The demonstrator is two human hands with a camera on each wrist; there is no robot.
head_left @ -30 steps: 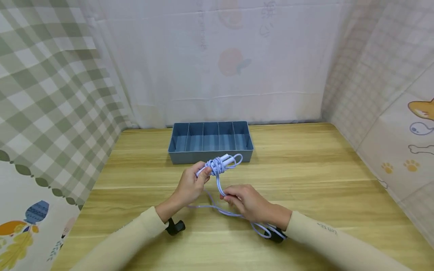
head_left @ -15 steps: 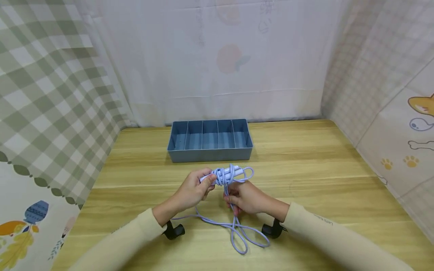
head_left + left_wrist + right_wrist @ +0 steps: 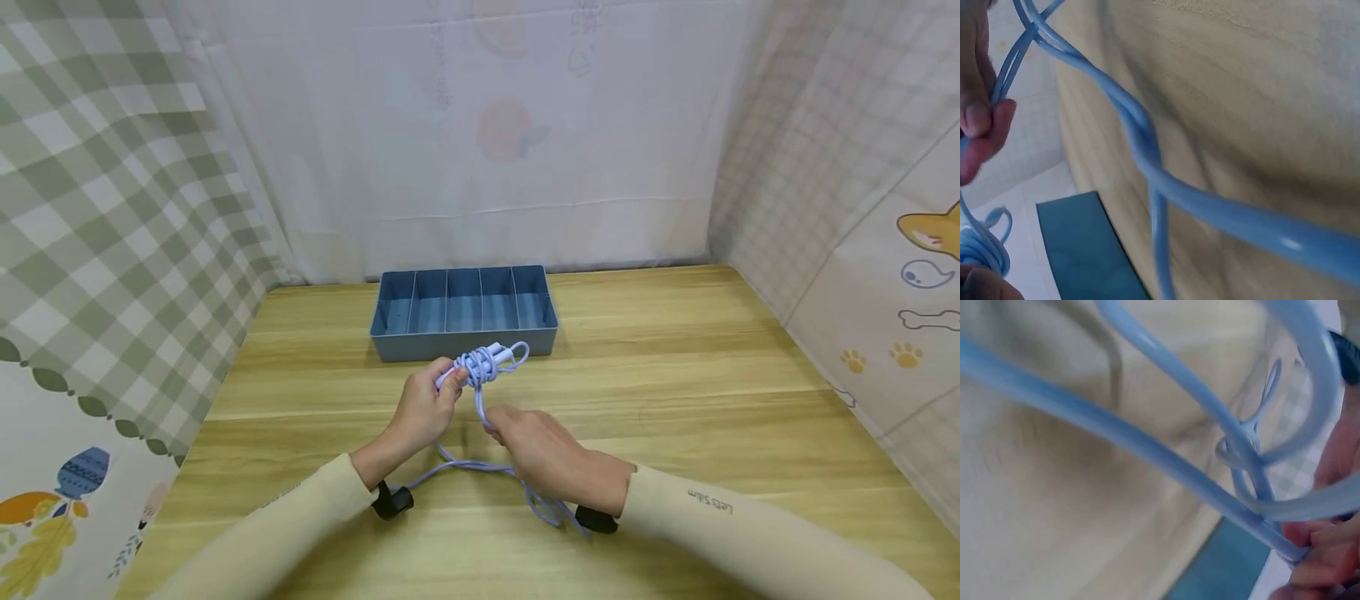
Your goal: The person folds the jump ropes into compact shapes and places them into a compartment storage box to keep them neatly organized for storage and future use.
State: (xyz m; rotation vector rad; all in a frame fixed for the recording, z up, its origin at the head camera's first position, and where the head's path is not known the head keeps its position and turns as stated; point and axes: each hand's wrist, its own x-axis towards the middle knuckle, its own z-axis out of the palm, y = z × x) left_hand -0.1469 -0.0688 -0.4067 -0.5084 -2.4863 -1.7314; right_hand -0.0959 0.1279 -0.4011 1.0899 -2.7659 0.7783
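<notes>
The rope bundle point(image 3: 478, 367), wound round pale handles point(image 3: 504, 355), is held above the surface point(image 3: 645, 350), near of the compartment tray point(image 3: 412, 347); the left hand point(image 3: 422, 408), extended from the near left, grips its near-left end, fingers curled; the right hand point(image 3: 543, 450), extended from the near right, pinches the hanging strands point(image 3: 480, 405); the trailing rope point(image 3: 480, 466) crosses below both hands; the bundle's long axis points far right, loop end outermost.

Cream sleeves point(image 3: 258, 527), small dark lettering point(image 3: 709, 502) along the right one, black rounded wrist cameras point(image 3: 402, 501)
</notes>
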